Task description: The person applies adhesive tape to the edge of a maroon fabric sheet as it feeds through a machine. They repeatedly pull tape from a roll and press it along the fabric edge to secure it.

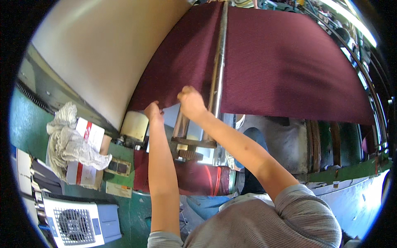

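Left hand (pixel 154 111) raised to the lower edge of the maroon cloth (pixel 285 62), fingers pinched on the hem near its left corner. Right hand (pixel 191 101) just beside it, closed in a fist on the same edge, close against the steel roller (pixel 218 70). Both forearms bare, rising from the lower edge; grey sleeves (pixel 289 215) at the shoulders.

Cloth spread wide across the upper right, draped over the roller and hanging down to a straight lower edge. Roller running from the top down to a brown disc (pixel 193 142) with a gear just under it. Left of the cloth, a big cream drum (pixel 103 53), slanting down to a smaller pale roll end (pixel 134 125).

Below the hands, a red roll (pixel 194 177) of fabric lying across the green machine frame (pixel 124 161). Farther left, a white rag (pixel 68 136) heaped on a white and red box (pixel 84 153). At lower left, a white fan unit (pixel 76 223) with a round grille. On the right, a green rail (pixel 351 169) below the cloth and a pale panel beneath it.
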`<action>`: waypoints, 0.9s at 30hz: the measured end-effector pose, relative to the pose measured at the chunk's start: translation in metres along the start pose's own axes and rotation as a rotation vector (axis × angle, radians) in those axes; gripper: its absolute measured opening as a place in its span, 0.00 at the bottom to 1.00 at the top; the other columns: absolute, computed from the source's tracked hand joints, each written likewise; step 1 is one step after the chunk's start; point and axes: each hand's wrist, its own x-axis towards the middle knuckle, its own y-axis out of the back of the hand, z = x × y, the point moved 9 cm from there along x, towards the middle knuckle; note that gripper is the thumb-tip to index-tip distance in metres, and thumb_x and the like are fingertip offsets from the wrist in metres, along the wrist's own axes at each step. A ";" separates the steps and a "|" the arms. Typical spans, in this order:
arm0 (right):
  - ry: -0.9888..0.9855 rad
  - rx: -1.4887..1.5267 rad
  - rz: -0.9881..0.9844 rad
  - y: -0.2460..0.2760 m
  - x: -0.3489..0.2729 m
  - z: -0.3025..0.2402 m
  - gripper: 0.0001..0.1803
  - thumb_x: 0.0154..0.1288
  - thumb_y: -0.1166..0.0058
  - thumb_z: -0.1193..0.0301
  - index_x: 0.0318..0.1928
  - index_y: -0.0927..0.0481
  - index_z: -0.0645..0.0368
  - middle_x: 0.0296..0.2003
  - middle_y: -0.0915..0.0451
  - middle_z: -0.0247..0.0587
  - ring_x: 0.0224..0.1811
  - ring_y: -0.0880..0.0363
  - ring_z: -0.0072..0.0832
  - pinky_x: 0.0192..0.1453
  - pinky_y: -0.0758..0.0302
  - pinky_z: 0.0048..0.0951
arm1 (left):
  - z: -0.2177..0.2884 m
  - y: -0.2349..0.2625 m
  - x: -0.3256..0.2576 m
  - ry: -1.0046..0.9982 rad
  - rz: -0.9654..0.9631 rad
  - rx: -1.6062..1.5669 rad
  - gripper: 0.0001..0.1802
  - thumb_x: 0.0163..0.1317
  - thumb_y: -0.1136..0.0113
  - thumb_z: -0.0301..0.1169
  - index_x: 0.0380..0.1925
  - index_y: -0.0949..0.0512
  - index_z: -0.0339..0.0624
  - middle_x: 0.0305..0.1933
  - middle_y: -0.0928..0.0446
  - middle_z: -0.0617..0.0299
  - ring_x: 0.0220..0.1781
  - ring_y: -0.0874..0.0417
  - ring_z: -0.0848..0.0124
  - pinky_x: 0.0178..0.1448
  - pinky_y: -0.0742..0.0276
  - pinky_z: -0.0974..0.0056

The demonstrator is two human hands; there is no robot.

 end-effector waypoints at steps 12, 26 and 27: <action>0.210 0.060 -0.223 -0.029 -0.003 -0.031 0.07 0.41 0.45 0.75 0.25 0.19 0.62 0.34 0.23 0.44 0.44 0.27 0.38 0.52 0.30 0.34 | -0.008 -0.043 -0.002 -0.086 -0.500 -0.069 0.10 0.51 0.53 0.23 0.27 0.21 0.43 0.26 0.24 0.64 0.23 0.25 0.73 0.22 0.35 0.72; 0.026 -0.199 -0.061 -0.009 -0.003 -0.009 0.08 0.45 0.48 0.75 0.29 0.23 0.62 0.33 0.26 0.43 0.42 0.27 0.36 0.48 0.28 0.32 | -0.001 -0.002 0.009 0.011 -0.074 -0.033 0.06 0.54 0.54 0.26 0.26 0.26 0.44 0.18 0.32 0.65 0.16 0.33 0.76 0.18 0.42 0.70; 0.064 -0.176 -0.064 -0.010 -0.004 -0.013 0.07 0.45 0.49 0.75 0.28 0.22 0.62 0.33 0.26 0.43 0.42 0.27 0.36 0.48 0.28 0.31 | -0.002 -0.002 0.009 0.016 -0.068 -0.042 0.06 0.55 0.54 0.26 0.27 0.26 0.43 0.18 0.31 0.65 0.16 0.33 0.76 0.18 0.42 0.70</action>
